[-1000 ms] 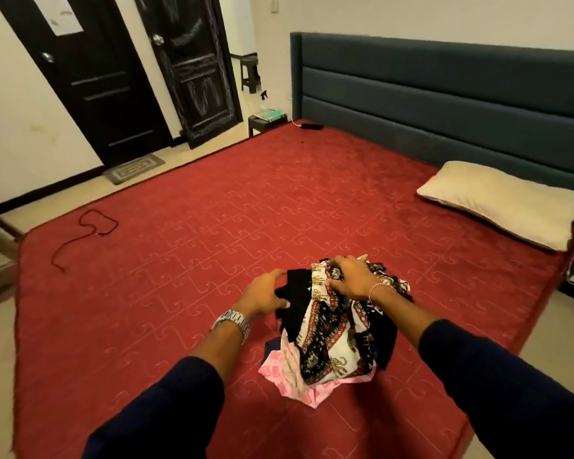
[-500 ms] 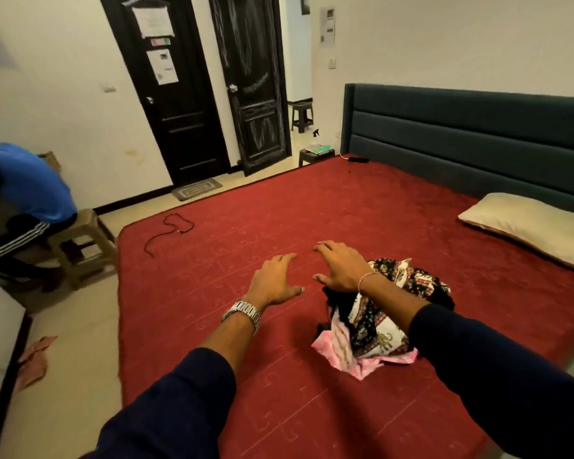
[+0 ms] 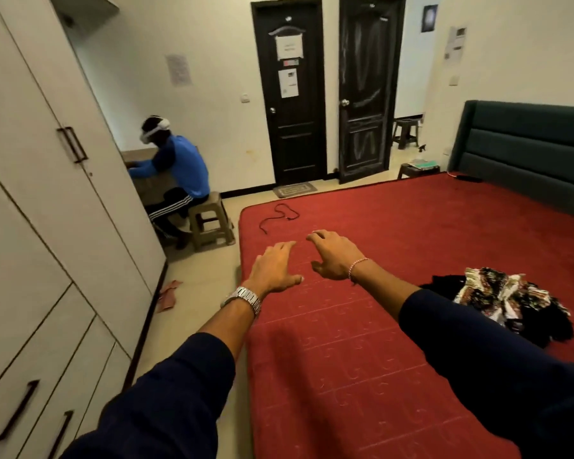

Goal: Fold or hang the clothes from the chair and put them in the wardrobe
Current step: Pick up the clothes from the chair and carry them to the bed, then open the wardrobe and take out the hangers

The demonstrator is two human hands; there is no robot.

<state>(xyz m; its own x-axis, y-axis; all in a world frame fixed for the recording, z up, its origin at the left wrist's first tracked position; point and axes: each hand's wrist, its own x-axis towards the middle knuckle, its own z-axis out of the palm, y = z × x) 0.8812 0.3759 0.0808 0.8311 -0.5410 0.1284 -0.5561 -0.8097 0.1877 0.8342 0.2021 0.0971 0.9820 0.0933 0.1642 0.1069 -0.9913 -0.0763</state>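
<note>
Both hands are out in front, palms down, above the red bed cover (image 3: pixel 362 359). The left hand (image 3: pixel 274 271) has a metal watch (image 3: pixel 242 299) at the wrist, fingers straight and slightly spread, thumb out to the side, gripping nothing. The right hand (image 3: pixel 333 256) wears a thin bracelet (image 3: pixel 357 268); its fingers are loosely bent and apart, also holding nothing. I cannot tell whether either hand touches the cover.

The pile of clothes (image 3: pixel 507 303) lies on the bed at the right, well apart from both hands and just beside the right forearm's dark sleeve (image 3: pixel 478 352). It is a crumpled heap: patterned black, white and brown fabric on top, plain black cloth beneath and spilling toward the near edge. Its long axis runs roughly from the far left to the near right; no clear front or collar shows.

The wardrobe (image 3: pixel 40 226) fills the left side, doors closed, dark handles showing. Beyond it a person in a blue top (image 3: pixel 179 167) sits on a plastic stool (image 3: pixel 211 218). A black cable (image 3: pixel 279 215) lies on the bed's far corner.
</note>
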